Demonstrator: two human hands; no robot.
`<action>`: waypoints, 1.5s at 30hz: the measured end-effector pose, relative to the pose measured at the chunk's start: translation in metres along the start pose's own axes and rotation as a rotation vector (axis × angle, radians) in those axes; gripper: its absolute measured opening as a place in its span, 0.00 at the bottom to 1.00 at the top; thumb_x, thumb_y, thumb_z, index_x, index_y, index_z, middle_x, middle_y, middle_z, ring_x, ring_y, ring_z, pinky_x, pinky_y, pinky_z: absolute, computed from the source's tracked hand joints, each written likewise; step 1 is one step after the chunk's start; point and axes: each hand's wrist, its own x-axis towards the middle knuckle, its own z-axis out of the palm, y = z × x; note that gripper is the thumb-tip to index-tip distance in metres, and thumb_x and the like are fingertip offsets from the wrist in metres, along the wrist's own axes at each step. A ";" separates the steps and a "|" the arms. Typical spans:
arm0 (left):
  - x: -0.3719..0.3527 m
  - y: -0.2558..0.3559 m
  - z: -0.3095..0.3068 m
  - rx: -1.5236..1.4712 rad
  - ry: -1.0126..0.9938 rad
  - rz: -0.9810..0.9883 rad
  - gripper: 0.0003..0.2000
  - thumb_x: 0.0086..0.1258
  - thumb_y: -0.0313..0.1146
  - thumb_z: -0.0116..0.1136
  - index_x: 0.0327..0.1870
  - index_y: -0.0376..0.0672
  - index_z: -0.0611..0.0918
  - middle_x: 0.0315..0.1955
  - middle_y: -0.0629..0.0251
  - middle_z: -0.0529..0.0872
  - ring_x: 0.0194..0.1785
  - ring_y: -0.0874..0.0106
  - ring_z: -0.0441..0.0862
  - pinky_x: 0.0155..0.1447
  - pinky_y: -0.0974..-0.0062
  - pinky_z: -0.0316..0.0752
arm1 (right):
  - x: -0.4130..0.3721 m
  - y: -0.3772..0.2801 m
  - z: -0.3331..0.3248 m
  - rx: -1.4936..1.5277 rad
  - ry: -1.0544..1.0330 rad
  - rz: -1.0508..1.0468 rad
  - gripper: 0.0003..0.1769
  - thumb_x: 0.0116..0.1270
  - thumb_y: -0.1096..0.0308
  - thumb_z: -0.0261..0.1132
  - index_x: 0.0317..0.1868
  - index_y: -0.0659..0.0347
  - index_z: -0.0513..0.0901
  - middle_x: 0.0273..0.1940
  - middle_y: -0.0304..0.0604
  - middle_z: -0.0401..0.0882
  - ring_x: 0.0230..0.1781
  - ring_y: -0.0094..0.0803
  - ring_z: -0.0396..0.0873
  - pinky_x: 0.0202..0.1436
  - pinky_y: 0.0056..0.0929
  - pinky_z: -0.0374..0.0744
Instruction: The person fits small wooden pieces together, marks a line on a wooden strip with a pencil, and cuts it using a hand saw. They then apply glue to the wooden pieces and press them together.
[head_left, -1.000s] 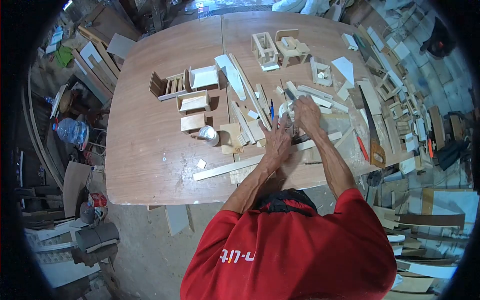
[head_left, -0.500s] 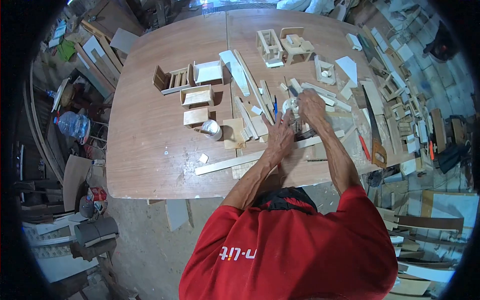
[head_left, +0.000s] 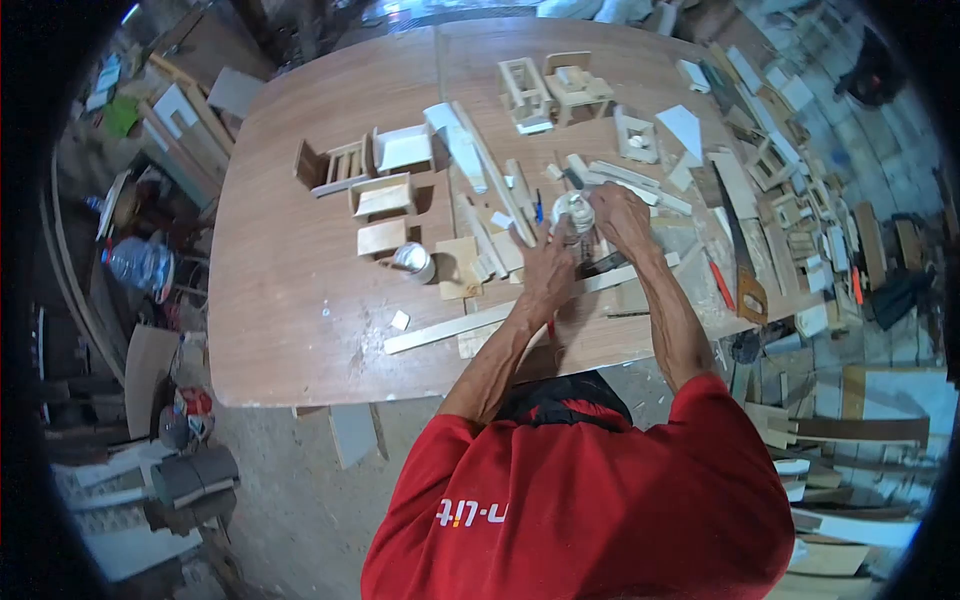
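My left hand (head_left: pixel 548 264) rests over the pieces on the table with its fingers spread, their tips near a small whitish round object (head_left: pixel 573 212) whose kind I cannot make out. On the far side of that object my right hand (head_left: pixel 622 218) has curled fingers against it; what is inside them is hidden. A long pale wood strip (head_left: pixel 450 329) runs beneath my left wrist. Just left of the round object lies a blue pen-like item (head_left: pixel 539 206). Small wood blocks and strips (head_left: pixel 625 176) lie beyond my right hand.
Miniature wooden furniture (head_left: pixel 383 195) and a white cup (head_left: pixel 414 262) stand left of my hands. More small frames (head_left: pixel 525 92) stand at the back. A handsaw (head_left: pixel 750 295) and a red tool (head_left: pixel 721 286) lie at the right. Wood scraps (head_left: pixel 790 215) crowd the right edge.
The camera view has shifted slightly. My right hand has moved a little off the round object, which shows more now. My left fingers have spread a little.
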 end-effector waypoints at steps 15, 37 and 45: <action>0.021 0.078 0.033 -1.685 0.034 -0.470 0.10 0.65 0.28 0.63 0.46 0.40 0.84 0.35 0.74 0.83 0.38 0.81 0.77 0.42 0.82 0.71 | -0.122 0.089 -0.019 0.984 0.145 0.684 0.12 0.65 0.70 0.64 0.48 0.65 0.84 0.33 0.33 0.81 0.31 0.20 0.75 0.36 0.19 0.73; 0.089 0.195 0.096 -2.185 0.034 -0.771 0.10 0.70 0.24 0.53 0.50 0.41 0.78 0.38 0.69 0.81 0.41 0.76 0.77 0.45 0.78 0.72 | -0.124 0.162 -0.036 1.539 0.186 0.714 0.14 0.67 0.66 0.66 0.49 0.65 0.83 0.34 0.37 0.82 0.29 0.18 0.77 0.29 0.15 0.75; 0.139 0.128 0.132 -0.301 0.282 -0.159 0.21 0.60 0.32 0.62 0.55 0.41 0.74 0.47 0.51 0.77 0.54 0.52 0.72 0.57 0.58 0.68 | -0.130 0.240 -0.014 1.278 0.340 0.802 0.15 0.67 0.64 0.65 0.49 0.65 0.83 0.35 0.34 0.81 0.33 0.18 0.74 0.37 0.18 0.74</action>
